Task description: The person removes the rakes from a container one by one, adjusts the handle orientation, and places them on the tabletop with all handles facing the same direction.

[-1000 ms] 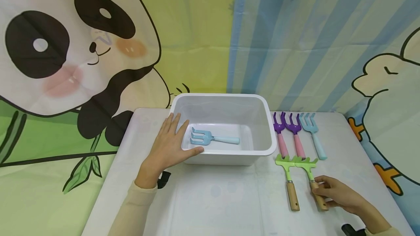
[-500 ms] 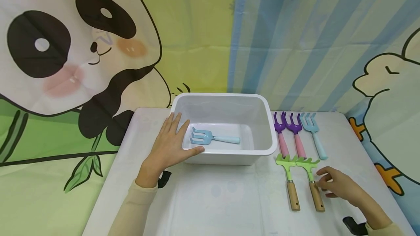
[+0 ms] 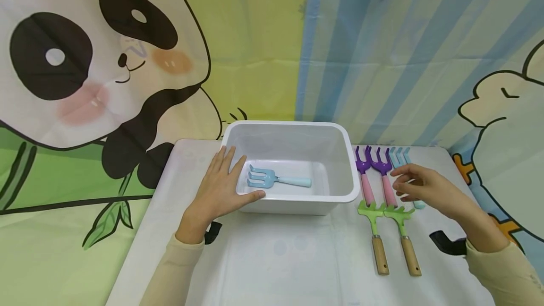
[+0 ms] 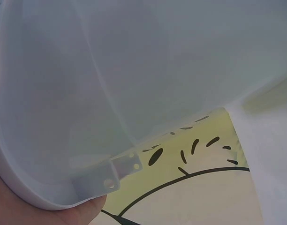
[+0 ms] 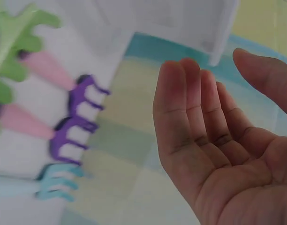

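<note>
My left hand (image 3: 218, 190) rests with spread fingers on the left front corner of a white plastic bin (image 3: 297, 198); part of that hand shows at the bin's rim in the left wrist view. Inside the bin lies a light-blue hand fork (image 3: 264, 179). My right hand (image 3: 433, 192), fingers loosely bent and holding nothing, hangs over a second light-blue hand fork (image 3: 398, 157), hiding much of its handle. Left of it lie two purple hand forks (image 3: 383, 168) with pink handles. Closer to me are two green rakes (image 3: 400, 216) with wooden handles.
A white cloth covers the table (image 3: 280, 259). Behind the bin rises a backdrop (image 3: 255, 51) printed with a panda and stripes. The purple forks lie close beside the bin's right wall.
My right hand has let go of the right green rake's wooden handle, which stays on the table, and has moved away up over the light-blue fork. My left hand keeps its place.
</note>
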Demonstrator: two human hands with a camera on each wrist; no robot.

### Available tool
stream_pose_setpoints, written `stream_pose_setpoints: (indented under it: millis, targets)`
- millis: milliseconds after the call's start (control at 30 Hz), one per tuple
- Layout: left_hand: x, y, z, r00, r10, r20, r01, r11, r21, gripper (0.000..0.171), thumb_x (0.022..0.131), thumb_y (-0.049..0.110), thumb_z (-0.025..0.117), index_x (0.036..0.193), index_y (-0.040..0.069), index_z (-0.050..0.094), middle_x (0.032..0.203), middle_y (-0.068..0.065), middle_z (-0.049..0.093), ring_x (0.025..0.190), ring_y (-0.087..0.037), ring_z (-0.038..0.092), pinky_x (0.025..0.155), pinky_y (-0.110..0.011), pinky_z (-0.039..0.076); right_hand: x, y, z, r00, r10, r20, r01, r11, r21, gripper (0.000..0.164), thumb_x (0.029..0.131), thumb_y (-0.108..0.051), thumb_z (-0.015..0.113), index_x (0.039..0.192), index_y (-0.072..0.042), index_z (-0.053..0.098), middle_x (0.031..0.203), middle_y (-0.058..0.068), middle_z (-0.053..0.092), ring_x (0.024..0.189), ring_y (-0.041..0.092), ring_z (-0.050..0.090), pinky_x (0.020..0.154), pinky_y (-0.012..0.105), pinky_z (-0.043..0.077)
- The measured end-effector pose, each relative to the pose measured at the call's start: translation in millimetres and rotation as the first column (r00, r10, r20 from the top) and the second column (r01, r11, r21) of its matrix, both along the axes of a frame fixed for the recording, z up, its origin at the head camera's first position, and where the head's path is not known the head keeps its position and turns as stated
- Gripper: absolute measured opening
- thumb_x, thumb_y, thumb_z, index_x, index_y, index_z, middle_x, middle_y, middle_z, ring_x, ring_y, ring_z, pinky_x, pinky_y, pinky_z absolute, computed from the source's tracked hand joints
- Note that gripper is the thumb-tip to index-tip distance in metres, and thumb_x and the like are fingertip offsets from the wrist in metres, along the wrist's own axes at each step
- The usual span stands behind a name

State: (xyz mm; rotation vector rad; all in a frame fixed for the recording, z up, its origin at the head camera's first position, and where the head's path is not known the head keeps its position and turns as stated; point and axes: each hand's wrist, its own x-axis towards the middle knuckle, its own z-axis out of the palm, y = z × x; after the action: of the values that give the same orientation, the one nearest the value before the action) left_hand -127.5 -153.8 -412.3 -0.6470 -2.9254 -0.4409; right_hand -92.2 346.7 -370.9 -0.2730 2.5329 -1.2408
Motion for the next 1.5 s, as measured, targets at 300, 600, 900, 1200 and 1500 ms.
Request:
stream_pose_setpoints:
  millis: [300,600,900,1200,1500]
  targets:
    - [0.5,0,0.2,1.000,0.000,0.013,0.000,1.000,-0.003,0.113,0.078,0.090,0.042,0.153,0.005,0.041,0.163,-0.021,0.017,0.151,-0.036,0.000,0.121,-0.044,0.000,-37.5,-53,43.2,0.996,0.078,-0.032,-0.078,0.997,-0.006,0.038,0.101,-0.024,0.063,0.130,-0.001,0.053,0.111,0.018,0.060,0.091,0.025,0.067,0.075,0.034,0.060]
    - [0.6,-1,0.1,1.000,0.010,0.015,-0.010,1.000,-0.019,0.114,0.077,0.091,0.041,0.153,0.005,0.040,0.163,-0.020,0.015,0.151,-0.036,-0.001,0.121,-0.043,-0.001,-74.1,-111,64.2,0.975,0.218,-0.042,-0.219,0.976,-0.014,0.034,0.101,-0.022,0.063,0.130,-0.006,0.056,0.112,0.014,0.062,0.095,0.027,0.066,0.083,0.040,0.058]
    - [0.7,-2,0.5,1.000,0.008,0.009,-0.008,1.000,-0.009,0.113,0.078,0.090,0.042,0.153,0.006,0.041,0.163,-0.021,0.015,0.151,-0.036,-0.002,0.121,-0.045,0.001,-120.3,-169,59.2,0.945,0.326,0.043,-0.321,0.943,-0.084,0.034,0.100,-0.017,0.063,0.131,-0.006,0.055,0.113,0.016,0.063,0.099,0.029,0.064,0.088,0.045,0.055]
    - [0.7,-2,0.5,1.000,0.015,0.015,-0.015,1.000,-0.008,0.113,0.078,0.091,0.041,0.153,0.006,0.041,0.163,-0.021,0.016,0.151,-0.036,-0.002,0.121,-0.045,0.002,-158.8,-205,19.6,0.902,0.421,0.093,-0.418,0.907,-0.050,0.037,0.098,-0.015,0.065,0.131,-0.003,0.055,0.115,0.016,0.063,0.098,0.029,0.062,0.086,0.044,0.055]
    - [0.2,0,-0.8,1.000,0.006,0.005,-0.006,1.000,-0.003,0.113,0.078,0.090,0.042,0.152,0.005,0.042,0.163,-0.021,0.016,0.151,-0.036,-0.001,0.121,-0.046,0.003,-179.3,-222,-28.3,0.894,0.407,0.190,-0.413,0.911,-0.007,0.042,0.093,-0.006,0.067,0.131,0.008,0.052,0.102,0.018,0.069,0.093,0.034,0.063,0.082,0.046,0.056]
